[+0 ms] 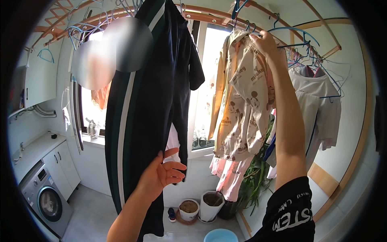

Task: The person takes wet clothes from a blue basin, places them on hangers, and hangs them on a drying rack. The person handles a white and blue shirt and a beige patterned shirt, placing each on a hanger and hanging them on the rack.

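My left hand (160,177) is in front of the black trousers (151,112), which hang with a white and green stripe down one side. Its fingers are apart and slightly curled, with nothing visible in them. High on the right, my right hand (266,45) grips the top of a cream jacket (245,96) printed with cartoon mice. The fingertips are partly hidden at the jacket's shoulder, beside a blue hanger (290,30). Pink clothing (232,175) hangs beneath the jacket.
A wooden drying rack (205,18) spans overhead with many hangers. White shirts (317,87) hang at right. Below stand plant pots (189,210), a small shoe (171,214) and a light blue basin (220,236). A washing machine (45,196) is at left, under the counter (39,148).
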A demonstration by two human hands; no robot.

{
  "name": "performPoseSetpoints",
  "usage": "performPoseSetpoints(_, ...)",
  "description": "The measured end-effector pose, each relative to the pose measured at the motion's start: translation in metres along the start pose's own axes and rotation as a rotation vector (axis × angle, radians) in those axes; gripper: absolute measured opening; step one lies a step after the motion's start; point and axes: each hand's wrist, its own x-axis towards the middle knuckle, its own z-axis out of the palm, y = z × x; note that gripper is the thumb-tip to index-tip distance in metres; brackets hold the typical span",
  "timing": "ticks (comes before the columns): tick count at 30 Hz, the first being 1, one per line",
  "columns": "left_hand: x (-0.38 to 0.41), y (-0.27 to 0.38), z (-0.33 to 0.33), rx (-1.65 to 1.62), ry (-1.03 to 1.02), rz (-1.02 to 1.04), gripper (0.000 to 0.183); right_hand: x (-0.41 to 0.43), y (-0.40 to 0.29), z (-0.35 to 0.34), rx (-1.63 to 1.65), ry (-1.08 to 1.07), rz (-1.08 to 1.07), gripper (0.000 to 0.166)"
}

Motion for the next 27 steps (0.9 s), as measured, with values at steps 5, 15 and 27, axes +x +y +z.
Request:
performPoseSetpoints(5,0.004,-0.014,0.010,-0.018,-0.024,-0.015,0.054,0.004,0.020,0.027,0.280,-0.287,0.011,0.057)
performPoseSetpoints(15,-0.083,-0.041,0.037,0.681,-0.139,0.162,0.053,-0.326,-0.021,-0.054,0.409,-0.030,-0.057,0.074)
performPoseSetpoints(27,-0.096,-0.059,0.024,1.223,0.584,0.651,0.052,-0.589,-0.001,-0.180,0.572,-0.959,0.336,0.032)
